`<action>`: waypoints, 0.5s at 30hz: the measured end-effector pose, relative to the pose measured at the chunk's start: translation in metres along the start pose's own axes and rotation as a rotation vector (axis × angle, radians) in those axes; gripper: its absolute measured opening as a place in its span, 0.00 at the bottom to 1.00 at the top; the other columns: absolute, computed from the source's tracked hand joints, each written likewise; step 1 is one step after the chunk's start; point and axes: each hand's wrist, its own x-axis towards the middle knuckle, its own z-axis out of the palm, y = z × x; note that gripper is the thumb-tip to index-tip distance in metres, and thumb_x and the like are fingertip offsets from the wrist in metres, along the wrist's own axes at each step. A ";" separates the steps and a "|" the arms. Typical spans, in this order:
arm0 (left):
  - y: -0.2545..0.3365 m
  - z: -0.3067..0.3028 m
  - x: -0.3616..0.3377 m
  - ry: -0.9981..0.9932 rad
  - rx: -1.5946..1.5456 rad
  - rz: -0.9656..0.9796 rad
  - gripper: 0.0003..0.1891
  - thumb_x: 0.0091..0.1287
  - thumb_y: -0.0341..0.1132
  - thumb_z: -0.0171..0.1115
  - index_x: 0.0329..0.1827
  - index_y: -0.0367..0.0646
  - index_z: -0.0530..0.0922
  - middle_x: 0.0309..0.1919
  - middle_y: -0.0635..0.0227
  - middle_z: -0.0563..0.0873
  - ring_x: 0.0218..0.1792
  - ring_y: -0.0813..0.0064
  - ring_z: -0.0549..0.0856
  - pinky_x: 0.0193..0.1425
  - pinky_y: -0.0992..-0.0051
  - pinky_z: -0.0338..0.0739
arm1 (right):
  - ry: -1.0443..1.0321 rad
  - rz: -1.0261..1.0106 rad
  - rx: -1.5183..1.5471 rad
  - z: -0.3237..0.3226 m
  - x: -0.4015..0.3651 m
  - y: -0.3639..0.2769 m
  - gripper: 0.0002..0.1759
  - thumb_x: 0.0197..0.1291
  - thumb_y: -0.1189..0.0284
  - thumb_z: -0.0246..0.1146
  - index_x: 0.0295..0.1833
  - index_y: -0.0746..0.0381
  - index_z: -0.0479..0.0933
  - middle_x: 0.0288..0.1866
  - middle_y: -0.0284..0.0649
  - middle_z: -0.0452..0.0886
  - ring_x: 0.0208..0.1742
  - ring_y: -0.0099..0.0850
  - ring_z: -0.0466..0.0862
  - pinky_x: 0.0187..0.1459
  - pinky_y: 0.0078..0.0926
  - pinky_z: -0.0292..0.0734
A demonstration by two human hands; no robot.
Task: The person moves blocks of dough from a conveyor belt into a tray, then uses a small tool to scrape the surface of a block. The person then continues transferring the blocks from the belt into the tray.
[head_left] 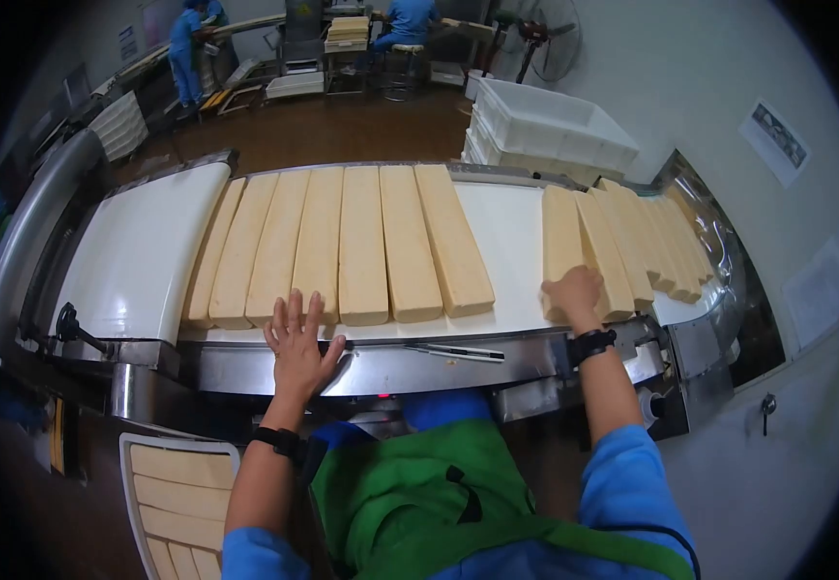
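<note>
Slabs (361, 242) line a belt (139, 251).
Right hand (574, 290) curls over one slab's end; left hand (298, 343) lies spread, empty. Likely soft, breakable: lift from underneath.

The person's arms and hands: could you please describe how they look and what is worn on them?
The left hand and right hand are bare, without gloves. Each wrist wears a black band; the blue sleeves end near the elbows.
</note>
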 end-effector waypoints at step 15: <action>0.002 -0.004 -0.001 -0.021 -0.018 -0.013 0.38 0.58 0.52 0.57 0.71 0.53 0.57 0.72 0.58 0.53 0.72 0.52 0.47 0.69 0.47 0.41 | -0.366 -0.664 0.762 0.036 0.010 -0.024 0.38 0.50 0.60 0.63 0.67 0.62 0.63 0.57 0.55 0.70 0.57 0.48 0.72 0.60 0.32 0.66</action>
